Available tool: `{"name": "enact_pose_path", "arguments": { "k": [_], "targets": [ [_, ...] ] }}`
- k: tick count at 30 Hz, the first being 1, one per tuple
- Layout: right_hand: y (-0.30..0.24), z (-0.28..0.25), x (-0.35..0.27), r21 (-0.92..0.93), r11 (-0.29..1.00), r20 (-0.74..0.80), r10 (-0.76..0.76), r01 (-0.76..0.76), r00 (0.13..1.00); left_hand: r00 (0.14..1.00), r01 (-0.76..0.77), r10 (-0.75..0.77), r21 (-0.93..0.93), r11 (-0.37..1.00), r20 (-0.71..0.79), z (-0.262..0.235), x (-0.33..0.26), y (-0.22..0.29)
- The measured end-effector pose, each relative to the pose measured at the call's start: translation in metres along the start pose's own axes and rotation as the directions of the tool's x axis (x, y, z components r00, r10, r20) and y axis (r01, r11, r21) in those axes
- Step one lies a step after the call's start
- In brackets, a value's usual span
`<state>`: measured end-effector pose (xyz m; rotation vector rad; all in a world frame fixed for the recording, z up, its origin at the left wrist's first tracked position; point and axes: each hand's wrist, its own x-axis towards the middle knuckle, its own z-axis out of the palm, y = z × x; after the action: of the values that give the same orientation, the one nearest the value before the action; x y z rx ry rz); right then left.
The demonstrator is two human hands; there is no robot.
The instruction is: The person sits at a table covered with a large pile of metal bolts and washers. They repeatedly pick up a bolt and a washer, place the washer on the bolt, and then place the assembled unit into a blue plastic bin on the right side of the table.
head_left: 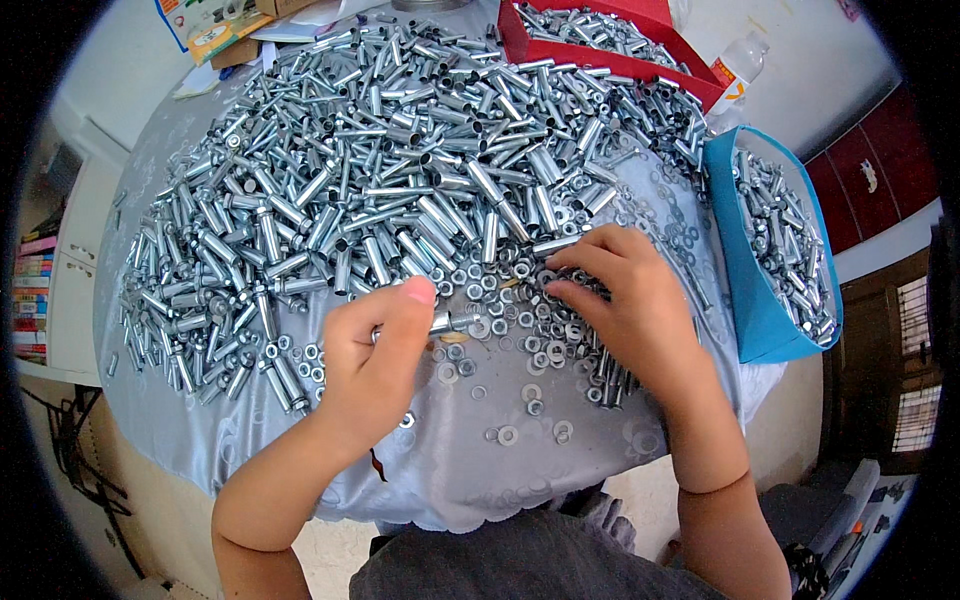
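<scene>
My left hand [375, 350] grips a silver metal bolt with a sleeve [455, 321], its end pointing right. My right hand [625, 300] rests palm down with fingers curled over a scatter of small washers and nuts [500, 290] on the table, fingertips touching them near the bolt's tip; whether it pinches one I cannot tell. Behind both hands lies a big heap of silver metal sleeves and bolts [400, 150]. Everything sits on a pale blue-grey tablecloth [450, 470].
A blue box [760, 300] with several silver bolts stands at the right table edge. A red box [610, 50] with more bolts is at the back. A plastic bottle [740, 65] stands beside it. Papers and cartons [230, 30] lie at the back left.
</scene>
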<state>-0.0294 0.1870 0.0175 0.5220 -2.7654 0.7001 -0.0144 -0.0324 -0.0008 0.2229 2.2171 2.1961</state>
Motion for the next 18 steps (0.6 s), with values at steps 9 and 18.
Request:
{"name": "enact_pose_path", "arguments": {
  "k": [9,18],
  "targets": [
    [-0.02,-0.01,0.0,0.639,0.702,0.283,0.164,-0.313,0.945,0.995,0.054,-0.056,0.034,0.998,0.077,0.006,0.002,0.004],
    [-0.023,-0.005,-0.002,0.847,0.37,0.397,0.037,-0.381,0.917,0.962,0.133,-0.148,0.081,0.988,0.228,0.006,0.001,0.007]
  ]
}}
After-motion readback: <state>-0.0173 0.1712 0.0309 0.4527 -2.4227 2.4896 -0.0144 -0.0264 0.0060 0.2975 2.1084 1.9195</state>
